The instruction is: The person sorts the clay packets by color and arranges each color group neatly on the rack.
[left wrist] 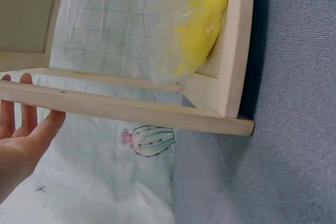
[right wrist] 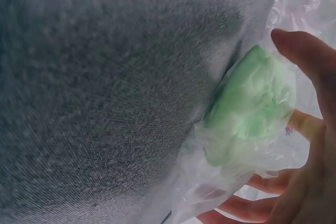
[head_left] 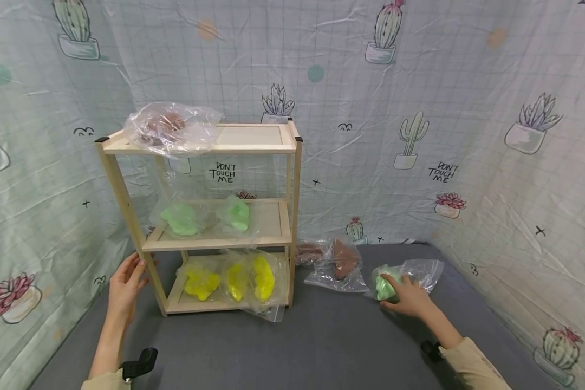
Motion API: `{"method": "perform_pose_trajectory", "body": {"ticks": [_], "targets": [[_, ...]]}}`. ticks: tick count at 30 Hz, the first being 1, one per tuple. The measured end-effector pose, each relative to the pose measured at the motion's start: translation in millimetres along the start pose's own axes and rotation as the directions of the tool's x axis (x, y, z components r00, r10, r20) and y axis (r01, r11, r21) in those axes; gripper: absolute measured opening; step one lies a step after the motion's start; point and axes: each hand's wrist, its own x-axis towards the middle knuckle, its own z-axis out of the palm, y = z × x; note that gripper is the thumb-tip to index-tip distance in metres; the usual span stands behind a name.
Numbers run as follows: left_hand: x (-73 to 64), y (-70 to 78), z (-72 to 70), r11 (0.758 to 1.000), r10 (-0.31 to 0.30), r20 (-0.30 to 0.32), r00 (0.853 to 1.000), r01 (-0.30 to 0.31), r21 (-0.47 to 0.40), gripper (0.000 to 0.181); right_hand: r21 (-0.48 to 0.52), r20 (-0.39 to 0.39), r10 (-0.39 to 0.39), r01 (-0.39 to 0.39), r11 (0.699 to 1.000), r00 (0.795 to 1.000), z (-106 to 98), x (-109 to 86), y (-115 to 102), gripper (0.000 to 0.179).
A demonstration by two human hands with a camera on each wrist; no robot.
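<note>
On the left, my left hand [head_left: 124,281] holds the front left post of a small wooden shelf [head_left: 219,244]. The left wrist view shows its fingertips showing past the post [left wrist: 121,107]. At the right, my right hand [head_left: 409,297] reaches over a clear plastic bag with a pale green lump [head_left: 385,287] on the table. The right wrist view shows its fingers spread around the bagged green lump [right wrist: 249,108], with one fingertip touching the plastic and the upper digit apart from the lump.
Bagged yellow lumps [head_left: 263,279] lie on the bottom shelf, bagged green lumps [head_left: 180,218] on the middle one. A bagged brown lump [head_left: 166,124] tops the shelf. More bagged brown lumps [head_left: 345,260] lie between shelf and right hand. Patterned sheeting [head_left: 331,108] surrounds the grey table [head_left: 322,341].
</note>
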Motion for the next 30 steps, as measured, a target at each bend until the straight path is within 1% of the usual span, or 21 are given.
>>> {"method": "perform_pose_trajectory", "body": {"ticks": [1,2,3,4,7,8,9,10,11,12,16,17,21,25,30], "targets": [[1.5,-1.4,-0.6,1.000,-0.016,-0.018,1.000,0.016,0.019,0.036,-0.003,0.012,-0.001,0.001,1.000,1.000,0.6,1.9,0.1,0.071],[7.8,-16.0,-9.2,0.999,-0.002,-0.021,1.000,0.003,0.039,0.036,-0.013,0.019,0.000,0.000,1.000,1.000,1.4,4.0,-0.3,0.071],[13.3,-27.5,-17.3,0.999,-0.007,-0.018,1.000,0.008,0.053,0.037,-0.025,0.023,0.002,-0.001,1.000,1.000,2.5,6.0,-0.9,0.071],[21.4,-45.5,-28.2,0.999,0.007,-0.017,1.000,-0.007,0.052,0.038,-0.037,0.023,0.002,-0.001,0.999,1.000,3.8,8.1,-1.7,0.070],[47.3,-103.3,-61.7,0.995,0.025,-0.039,0.999,-0.022,0.098,0.043,-0.095,-0.002,0.012,-0.012,0.995,1.000,8.9,13.7,-3.7,0.066],[54.1,-119.4,-70.7,0.994,0.032,-0.046,0.998,-0.027,0.104,0.043,-0.114,-0.016,0.008,-0.010,0.993,1.000,10.5,15.0,-4.4,0.064],[56.2,-123.7,-72.4,0.993,0.015,-0.067,0.998,-0.007,0.114,0.043,-0.122,-0.029,0.003,-0.007,0.992,1.000,12.1,16.1,-4.8,0.062],[59.3,-132.5,-76.1,0.993,0.024,-0.084,0.996,-0.014,0.115,0.044,-0.132,-0.042,-0.003,-0.002,0.991,0.999,13.6,16.9,-4.9,0.061],[60.1,-135.6,-76.9,0.990,0.013,-0.104,0.994,0.002,0.140,0.045,-0.137,-0.051,-0.009,0.002,0.991,0.999,14.9,17.4,-4.8,0.059],[60.1,-137.5,-77.5,0.989,0.012,-0.113,0.993,0.005,0.150,0.045,-0.139,-0.058,-0.019,0.011,0.990,0.998,16.1,17.6,-4.4,0.058],[56.6,-139.4,-78.5,0.987,0.000,-0.128,0.992,0.020,0.157,0.046,-0.110,-0.064,-0.059,0.051,0.993,0.996,17.2,14.6,-2.8,0.055],[55.6,-139.6,-78.3,0.984,-0.003,-0.138,0.990,0.028,0.176,0.046,-0.107,-0.066,-0.071,0.063,0.992,0.995,16.9,13.0,-2.4,0.055],[54.1,-141.4,-80.0,0.982,-0.003,-0.142,0.990,0.030,0.189,0.046,-0.105,-0.076,-0.130,0.121,0.987,0.989,13.3,5.8,-1.8,0.058],[54.6,-141.9,-80.1,0.977,-0.005,-0.150,0.989,0.037,0.208,0.046,-0.093,-0.081,-0.172,0.165,0.982,0.982,10.4,-0.3,-2.1,0.060],[55.5,-139.5,-78.9,0.978,-0.005,-0.145,0.989,0.035,0.207,0.046,-0.092,-0.141,-0.214,0.203,0.975,0.967,12.0,-4.7,-1.0,0.055]]}}
